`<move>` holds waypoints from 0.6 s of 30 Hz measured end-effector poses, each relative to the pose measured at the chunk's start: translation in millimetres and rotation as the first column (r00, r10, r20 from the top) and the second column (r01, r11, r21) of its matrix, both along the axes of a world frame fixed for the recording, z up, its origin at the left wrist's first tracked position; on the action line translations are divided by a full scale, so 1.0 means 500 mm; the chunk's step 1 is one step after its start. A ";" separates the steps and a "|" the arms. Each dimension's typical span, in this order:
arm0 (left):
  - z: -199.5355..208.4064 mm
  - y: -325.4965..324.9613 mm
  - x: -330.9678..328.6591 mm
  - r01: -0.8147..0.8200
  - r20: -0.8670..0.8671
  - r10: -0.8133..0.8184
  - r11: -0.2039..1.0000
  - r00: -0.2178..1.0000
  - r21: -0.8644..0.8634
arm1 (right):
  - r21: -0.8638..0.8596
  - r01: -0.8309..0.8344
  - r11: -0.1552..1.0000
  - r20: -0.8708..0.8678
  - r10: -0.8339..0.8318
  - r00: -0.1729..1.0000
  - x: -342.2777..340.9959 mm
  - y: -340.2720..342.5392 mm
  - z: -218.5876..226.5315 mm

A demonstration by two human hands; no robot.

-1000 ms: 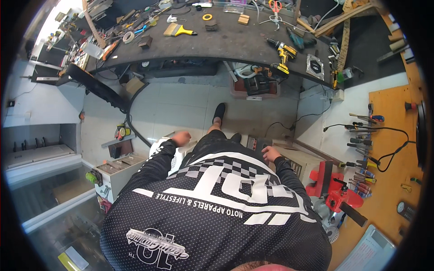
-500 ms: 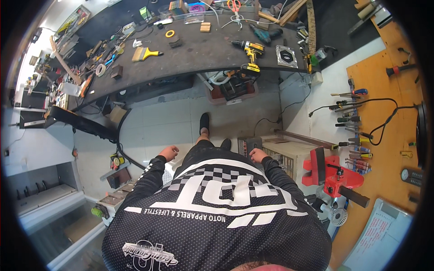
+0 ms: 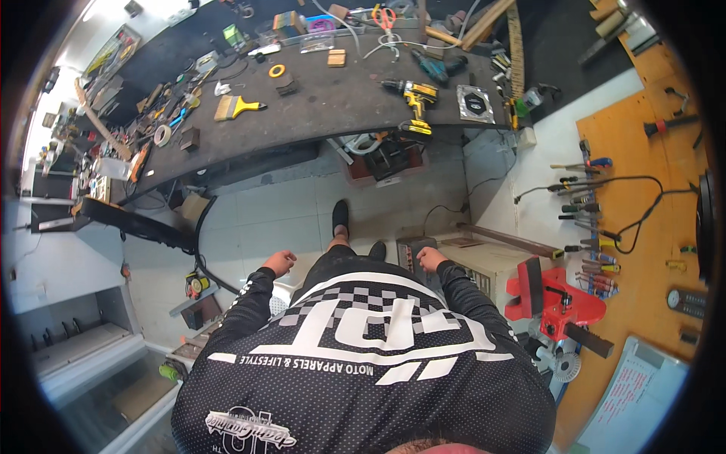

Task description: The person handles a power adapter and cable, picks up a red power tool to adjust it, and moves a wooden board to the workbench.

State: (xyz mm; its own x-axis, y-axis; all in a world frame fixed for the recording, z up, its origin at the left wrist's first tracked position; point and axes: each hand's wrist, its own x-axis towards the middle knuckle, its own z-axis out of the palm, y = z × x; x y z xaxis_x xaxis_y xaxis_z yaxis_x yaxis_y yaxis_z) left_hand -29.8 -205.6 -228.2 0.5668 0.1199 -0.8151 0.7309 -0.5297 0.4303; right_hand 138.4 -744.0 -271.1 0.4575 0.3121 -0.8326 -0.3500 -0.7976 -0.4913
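Note:
My left hand (image 3: 281, 262) hangs beside my left thigh, its fingers loosely bent and a little apart, with nothing in it. A white stool seat (image 3: 280, 300) shows just below it. On the other side my right hand (image 3: 431, 259) hangs loose and holds nothing; its fingers are partly turned from view. Close to it are a grey box-shaped unit (image 3: 414, 250) and a beige cabinet (image 3: 473, 261). Neither hand touches the workbench (image 3: 302, 125) ahead. On that bench lie a yellow cordless drill (image 3: 418, 102), a yellow-handled paintbrush (image 3: 240, 108) and a teal power tool (image 3: 431, 66).
To my right stands a red clamp-like machine (image 3: 556, 299) beside a wooden tool board (image 3: 643, 151) hung with screwdrivers and a black cable. A black curved arm (image 3: 136, 225) juts out at left. Under the bench sits a reddish bin (image 3: 389, 168).
The bench and its tools sit slightly lower and further left in view. Both hands stay at my sides, with only slight movement.

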 end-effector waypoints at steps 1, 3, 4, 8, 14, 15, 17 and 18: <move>-0.001 0.002 0.009 0.044 0.012 -0.044 0.999 0.999 0.011 | 0.025 0.047 0.999 0.004 -0.047 0.999 -0.001 -0.004 -0.010; -0.005 0.005 0.015 0.044 0.021 -0.045 0.998 0.999 0.033 | 0.061 0.051 0.997 0.004 -0.051 0.999 0.005 -0.005 -0.021; -0.008 0.003 0.020 0.052 0.015 -0.052 0.998 0.999 0.027 | 0.045 0.070 0.996 -0.008 -0.070 0.998 0.007 -0.005 -0.021; -0.024 -0.010 0.020 0.093 0.076 -0.097 0.994 0.992 0.053 | 0.034 0.042 0.999 -0.012 -0.042 0.999 0.007 -0.005 -0.009; -0.026 -0.064 -0.010 -0.009 0.096 0.002 0.998 0.995 0.069 | 0.092 -0.248 0.964 0.169 0.230 0.958 0.012 -0.029 0.017; -0.021 -0.069 -0.019 -0.037 0.059 0.033 0.998 0.998 0.056 | 0.072 -0.244 0.967 0.139 0.233 0.963 0.014 -0.028 0.020; -0.011 -0.081 -0.045 -0.064 0.032 0.062 0.996 0.998 0.066 | 0.029 -0.241 0.970 0.079 0.238 0.968 0.021 -0.026 0.025; -0.008 -0.089 -0.057 -0.074 0.005 0.074 0.995 0.997 0.071 | 0.033 -0.237 0.971 0.081 0.233 0.969 0.021 -0.027 0.027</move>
State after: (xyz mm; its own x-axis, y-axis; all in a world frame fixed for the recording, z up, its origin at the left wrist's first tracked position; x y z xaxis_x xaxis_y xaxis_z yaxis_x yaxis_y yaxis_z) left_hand -58.1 -250.0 -232.4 0.5565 0.2192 -0.8014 0.7681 -0.5034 0.3957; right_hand 148.9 -757.2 -257.7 0.4284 0.4521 -0.7823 -0.1156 -0.8313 -0.5437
